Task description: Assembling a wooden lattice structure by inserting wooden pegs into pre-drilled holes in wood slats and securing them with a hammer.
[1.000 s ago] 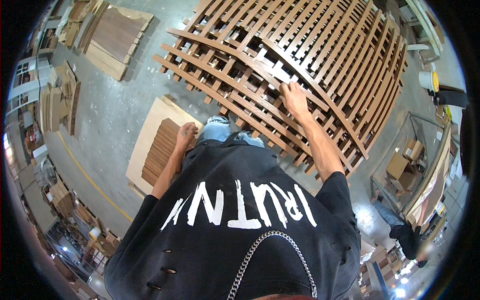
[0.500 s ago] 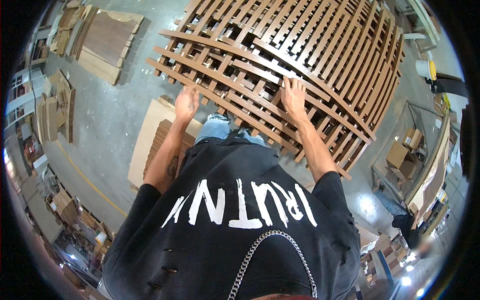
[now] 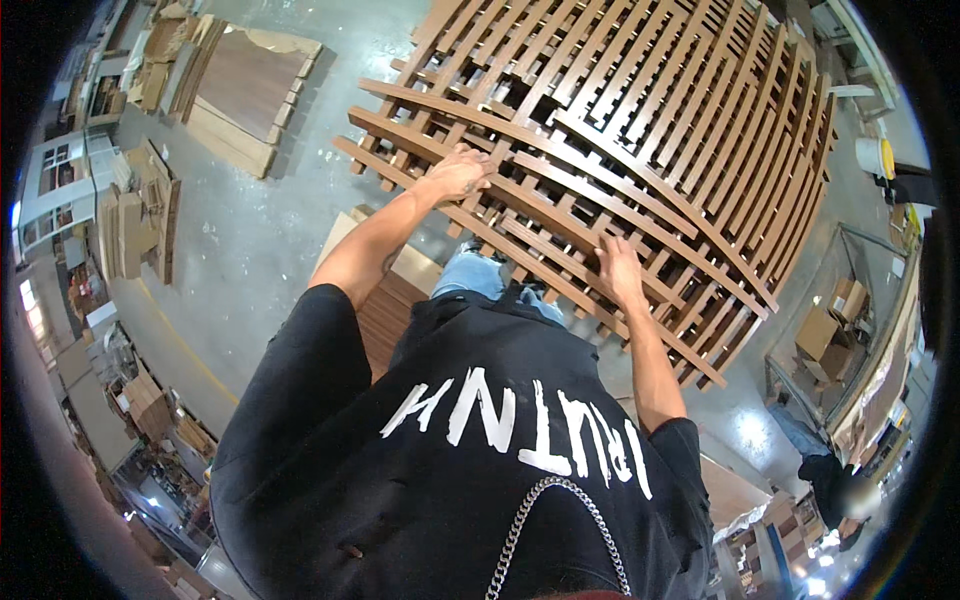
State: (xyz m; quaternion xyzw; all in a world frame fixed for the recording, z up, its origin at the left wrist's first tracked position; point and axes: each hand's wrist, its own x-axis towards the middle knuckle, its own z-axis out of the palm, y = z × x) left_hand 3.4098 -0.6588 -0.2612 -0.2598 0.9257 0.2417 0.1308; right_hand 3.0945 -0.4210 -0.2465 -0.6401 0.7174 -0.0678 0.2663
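Note:
A large stack of brown wooden slats (image 3: 600,110), layered crosswise like a lattice, stands in front of me. My left hand (image 3: 462,175) is closed over one long slat (image 3: 545,205) in the row second from the near edge. Further right, my right hand (image 3: 620,268) curls its fingers over what looks like the same slat, near its right part. The fingertips of both hands are partly hidden behind the wood. Between my hands and my body runs the nearest slat (image 3: 540,262), lying across the ends of the crosspieces.
Behind my left arm is a low stack of brown boards (image 3: 390,315) with cardboard. Wrapped panels (image 3: 245,95) lie on the floor at the far left. Cardboard boxes (image 3: 835,320) sit by a metal frame at the right. Another person (image 3: 825,480) is at the lower right.
My left hand has moved from the nearest slat's edge rightward and forward onto the second one. My right hand has come nearer, off a farther slat. The view has shifted a little left.

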